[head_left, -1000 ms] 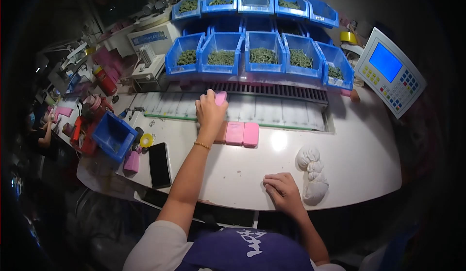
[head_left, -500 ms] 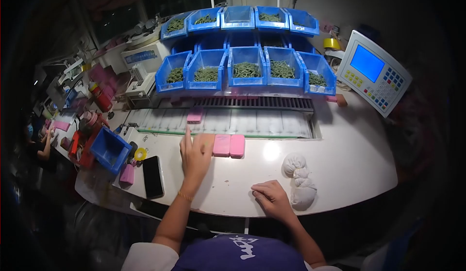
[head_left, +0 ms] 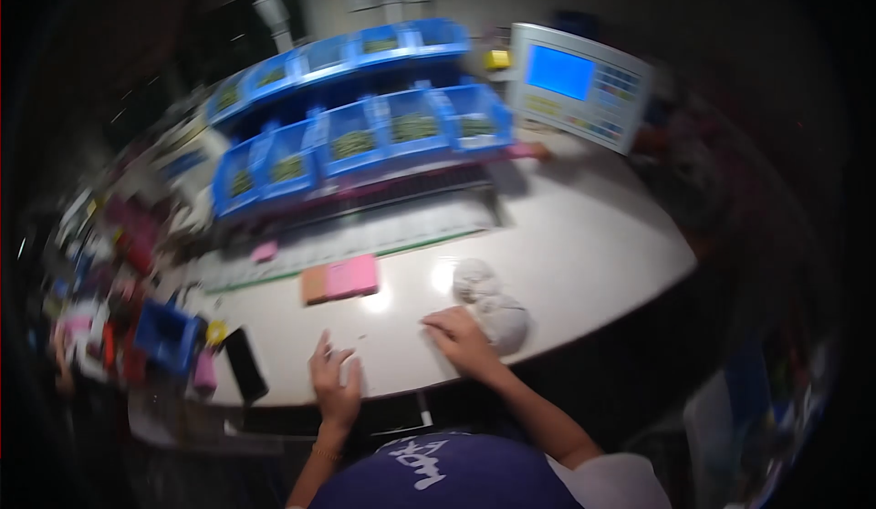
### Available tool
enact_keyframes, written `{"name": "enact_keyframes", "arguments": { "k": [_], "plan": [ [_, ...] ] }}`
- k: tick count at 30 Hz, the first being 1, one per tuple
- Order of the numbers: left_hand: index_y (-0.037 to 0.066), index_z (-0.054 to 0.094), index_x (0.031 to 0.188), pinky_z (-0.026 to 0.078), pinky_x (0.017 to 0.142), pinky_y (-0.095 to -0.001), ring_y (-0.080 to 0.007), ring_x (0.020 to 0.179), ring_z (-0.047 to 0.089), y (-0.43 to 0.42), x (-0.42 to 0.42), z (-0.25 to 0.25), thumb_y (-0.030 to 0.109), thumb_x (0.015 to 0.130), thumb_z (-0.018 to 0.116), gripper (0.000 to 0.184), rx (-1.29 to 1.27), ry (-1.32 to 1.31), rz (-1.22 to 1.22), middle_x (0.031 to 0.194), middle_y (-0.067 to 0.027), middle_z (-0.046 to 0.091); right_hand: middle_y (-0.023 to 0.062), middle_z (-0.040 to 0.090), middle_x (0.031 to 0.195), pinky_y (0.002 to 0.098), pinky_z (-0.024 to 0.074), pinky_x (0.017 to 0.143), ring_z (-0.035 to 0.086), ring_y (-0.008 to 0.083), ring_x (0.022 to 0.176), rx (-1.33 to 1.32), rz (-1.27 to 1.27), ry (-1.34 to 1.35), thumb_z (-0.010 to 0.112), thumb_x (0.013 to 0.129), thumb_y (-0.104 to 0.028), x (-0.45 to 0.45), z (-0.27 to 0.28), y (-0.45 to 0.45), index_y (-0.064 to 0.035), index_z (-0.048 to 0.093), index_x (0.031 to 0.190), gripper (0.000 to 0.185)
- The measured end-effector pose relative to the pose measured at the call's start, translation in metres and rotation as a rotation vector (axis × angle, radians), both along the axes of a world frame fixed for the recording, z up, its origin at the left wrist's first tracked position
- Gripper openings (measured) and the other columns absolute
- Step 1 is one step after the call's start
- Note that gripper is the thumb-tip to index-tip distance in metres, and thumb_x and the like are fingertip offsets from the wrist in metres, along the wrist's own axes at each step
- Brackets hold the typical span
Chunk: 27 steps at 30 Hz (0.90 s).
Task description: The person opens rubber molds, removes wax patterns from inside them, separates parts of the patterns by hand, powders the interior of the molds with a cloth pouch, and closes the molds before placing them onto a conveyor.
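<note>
My left hand (head_left: 336,383) is over the front of the white table with its fingers apart and nothing in it. To its right my right hand (head_left: 459,337) rests near the table edge, fingers bent together, close beside a knotted white cloth bundle (head_left: 497,313). Whether that hand holds anything is hidden. Pink blocks (head_left: 352,276) and an orange-brown block (head_left: 315,285) lie side by side in front of the lit white strip (head_left: 383,237). One small pink block (head_left: 265,252) lies on the strip. The frame is blurred.
Two rows of blue bins (head_left: 350,140) with green pieces stand behind the strip. A control panel (head_left: 577,85) with a blue screen is at the back right. A black phone (head_left: 245,364) and a blue bin (head_left: 167,334) lie left. A co-worker's arm (head_left: 62,358) shows far left.
My left hand has let go of the small pink block on the strip and drawn back to the table's front. The view has swung to the right.
</note>
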<state>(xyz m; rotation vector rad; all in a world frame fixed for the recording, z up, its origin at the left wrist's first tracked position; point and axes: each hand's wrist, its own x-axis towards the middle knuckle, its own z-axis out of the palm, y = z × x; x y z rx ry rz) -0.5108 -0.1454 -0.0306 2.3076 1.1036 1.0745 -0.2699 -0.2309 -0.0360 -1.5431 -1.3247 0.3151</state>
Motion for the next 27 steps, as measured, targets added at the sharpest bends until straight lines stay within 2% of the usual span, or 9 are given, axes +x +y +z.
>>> {"name": "enact_keyframes", "arguments": {
  "k": [5, 8, 12, 17, 20, 22, 23, 24, 27],
  "plan": [
    [0.000, 0.067, 0.099, 0.044, 0.100, -0.0424, -0.0357, 0.116, 0.053, -0.019, 0.012, -0.009, 0.002, 0.084, 0.065, 0.015, 0.021, 0.004, -0.118, 0.144, -0.0205, 0.048, 0.0146, 0.067, 0.113, 0.0384, 0.0448, 0.101, 0.059, 0.0294, 0.112, 0.190, -0.163, -0.239, 0.065, 0.089, -0.011, 0.005, -0.009, -0.004, -0.0006, 0.070, 0.106, 0.020],
    [0.001, 0.067, 0.099, 0.044, 0.101, -0.0427, -0.0360, 0.117, 0.053, -0.032, 0.023, -0.008, 0.002, 0.084, 0.065, 0.014, -0.025, 0.035, -0.213, 0.144, -0.0202, 0.048, 0.0169, 0.065, 0.115, 0.0417, 0.0399, 0.107, 0.056, 0.0320, 0.117, 0.139, -0.074, -0.084, 0.063, 0.089, -0.011, 0.018, -0.011, -0.011, -0.0013, 0.069, 0.106, 0.020],
    [0.002, 0.068, 0.100, 0.044, 0.100, -0.0432, -0.0359, 0.117, 0.053, -0.041, 0.043, -0.007, 0.002, 0.084, 0.066, 0.016, 0.002, 0.098, -0.333, 0.137, -0.0185, 0.054, 0.0155, 0.068, 0.109, 0.0410, 0.0468, 0.096, 0.061, 0.0308, 0.106, 0.033, -0.047, 0.002, 0.063, 0.089, -0.010, 0.048, -0.003, -0.024, -0.0012, 0.069, 0.105, 0.020],
    [0.002, 0.066, 0.104, 0.042, 0.101, -0.0453, -0.0375, 0.119, 0.052, -0.043, 0.063, 0.003, 0.004, 0.085, 0.066, 0.020, 0.053, 0.169, -0.400, 0.132, -0.0191, 0.057, 0.0145, 0.070, 0.098, 0.0408, 0.0497, 0.090, 0.064, 0.0321, 0.095, 0.138, -0.172, -0.039, 0.063, 0.088, -0.008, 0.086, 0.001, -0.034, -0.0016, 0.070, 0.102, 0.017],
    [0.003, 0.064, 0.111, 0.041, 0.103, -0.0468, -0.0393, 0.122, 0.049, -0.042, 0.073, 0.011, 0.007, 0.083, 0.068, 0.028, 0.077, 0.245, -0.433, 0.133, -0.0195, 0.056, 0.0132, 0.071, 0.094, 0.0363, 0.0530, 0.082, 0.068, 0.0265, 0.088, 0.209, -0.273, -0.094, 0.063, 0.091, -0.008, 0.108, 0.002, -0.049, -0.0014, 0.071, 0.103, 0.016],
    [0.006, 0.061, 0.118, 0.038, 0.104, -0.0495, -0.0391, 0.124, 0.048, -0.044, 0.081, 0.021, 0.016, 0.080, 0.075, 0.042, 0.132, 0.353, -0.540, 0.134, -0.0193, 0.055, 0.0078, 0.073, 0.090, 0.0287, 0.0530, 0.071, 0.067, 0.0151, 0.078, 0.333, -0.347, 0.363, 0.064, 0.093, -0.008, 0.127, 0.006, -0.066, -0.0004, 0.071, 0.106, 0.017],
    [0.008, 0.056, 0.130, 0.031, 0.110, -0.0547, -0.0410, 0.132, 0.041, -0.042, 0.082, 0.021, 0.029, 0.078, 0.078, 0.060, 0.094, 0.429, -0.610, 0.142, -0.0190, 0.049, 0.0062, 0.073, 0.091, 0.0270, 0.0529, 0.070, 0.066, 0.0121, 0.078, 0.291, -0.415, 0.342, 0.062, 0.094, -0.008, 0.146, 0.006, -0.078, -0.0005, 0.070, 0.109, 0.018],
    [0.008, 0.056, 0.130, 0.031, 0.110, -0.0547, -0.0410, 0.132, 0.041, -0.043, 0.085, 0.021, 0.029, 0.078, 0.078, 0.060, 0.092, 0.428, -0.614, 0.142, -0.0190, 0.049, 0.0046, 0.072, 0.091, 0.0252, 0.0527, 0.068, 0.065, 0.0092, 0.078, 0.247, -0.482, 0.320, 0.061, 0.096, -0.009, 0.169, 0.008, -0.089, -0.0006, 0.070, 0.111, 0.019],
    [0.012, 0.045, 0.144, 0.023, 0.113, -0.0607, -0.0427, 0.141, 0.033, -0.046, 0.099, 0.014, 0.042, 0.076, 0.078, 0.081, 0.176, 0.598, -0.683, 0.152, -0.0192, 0.038, 0.0087, 0.074, 0.089, 0.0251, 0.0528, 0.068, 0.066, 0.0143, 0.072, 0.122, -0.713, 0.128, 0.062, 0.097, -0.016, 0.254, 0.018, -0.112, -0.0037, 0.068, 0.118, 0.025]
  ]
}}
